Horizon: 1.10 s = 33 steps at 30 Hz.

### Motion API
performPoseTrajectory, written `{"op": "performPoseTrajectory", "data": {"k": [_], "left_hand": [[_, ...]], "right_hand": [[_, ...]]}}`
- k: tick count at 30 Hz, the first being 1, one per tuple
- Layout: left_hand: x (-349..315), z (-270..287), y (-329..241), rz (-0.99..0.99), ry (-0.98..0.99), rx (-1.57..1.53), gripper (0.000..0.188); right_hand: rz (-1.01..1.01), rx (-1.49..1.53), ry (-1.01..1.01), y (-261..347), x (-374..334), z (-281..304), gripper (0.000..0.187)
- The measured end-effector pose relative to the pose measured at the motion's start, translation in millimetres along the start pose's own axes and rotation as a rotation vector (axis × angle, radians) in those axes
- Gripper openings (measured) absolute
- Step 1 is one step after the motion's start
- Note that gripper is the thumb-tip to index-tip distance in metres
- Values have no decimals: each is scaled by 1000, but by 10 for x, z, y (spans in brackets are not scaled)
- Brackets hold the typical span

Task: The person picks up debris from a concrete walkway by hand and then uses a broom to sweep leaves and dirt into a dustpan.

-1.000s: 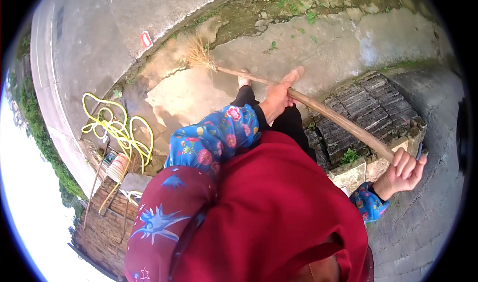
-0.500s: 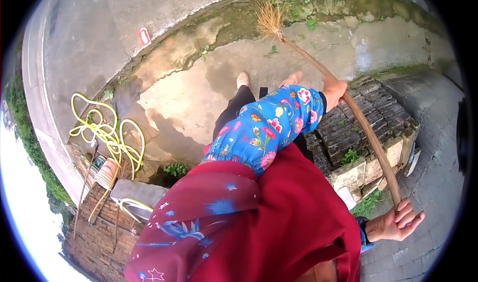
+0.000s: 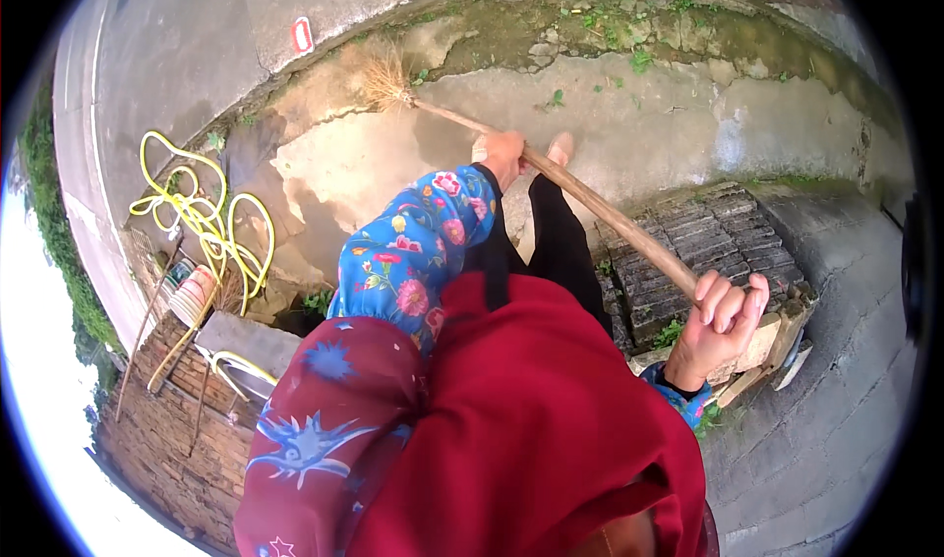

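A broom (image 3: 600, 206) with a long wooden handle lies slantwise across my view, held by both hands. My left hand (image 3: 503, 156) is wrapped round the handle partway down, nearer the bristles. Around the top end of the handle, at the right, the fingers of my right hand (image 3: 716, 326) are curled. The straw bristle head (image 3: 386, 83) points to the far left and meets the ground at the seam of the concrete and a dirt strip. A blue flowered sleeve covers my left forearm, and a red apron (image 3: 551, 410) hangs over my front.
A yellow hose (image 3: 211, 228) lies coiled at the left beside a striped bucket (image 3: 192, 296) and several sticks by a brick wall (image 3: 182, 429). Stacked tiles (image 3: 703, 252) stand close at the right. A mossy gutter strip (image 3: 590, 36) runs along the far side, near a red-and-white object (image 3: 301, 35).
The broom head has swept from the far middle to the left. My left hand has moved left with the handle; my right hand has come up and left.
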<state>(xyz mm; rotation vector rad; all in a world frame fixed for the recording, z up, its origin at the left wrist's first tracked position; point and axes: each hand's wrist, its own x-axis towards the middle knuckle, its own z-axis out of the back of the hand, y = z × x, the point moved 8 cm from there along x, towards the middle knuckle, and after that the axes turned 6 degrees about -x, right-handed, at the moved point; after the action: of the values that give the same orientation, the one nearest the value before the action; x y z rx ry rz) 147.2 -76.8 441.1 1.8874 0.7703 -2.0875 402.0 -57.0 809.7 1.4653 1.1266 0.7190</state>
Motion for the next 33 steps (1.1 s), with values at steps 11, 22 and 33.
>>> {"op": "performPoseTrajectory", "data": {"k": [11,22,33], "left_hand": [[-1627,-3004,316,22,472,-141,45],[1786,405,-60,-317,-110,-22,17],[4951,2520,-641,-318,-433,51,24]], "right_hand": [[473,-184,-217,2102,292,1062,23],[265,-373,-76,-571,1436,488,17],[395,-747,-330,-2198,1286,6,16]]}}
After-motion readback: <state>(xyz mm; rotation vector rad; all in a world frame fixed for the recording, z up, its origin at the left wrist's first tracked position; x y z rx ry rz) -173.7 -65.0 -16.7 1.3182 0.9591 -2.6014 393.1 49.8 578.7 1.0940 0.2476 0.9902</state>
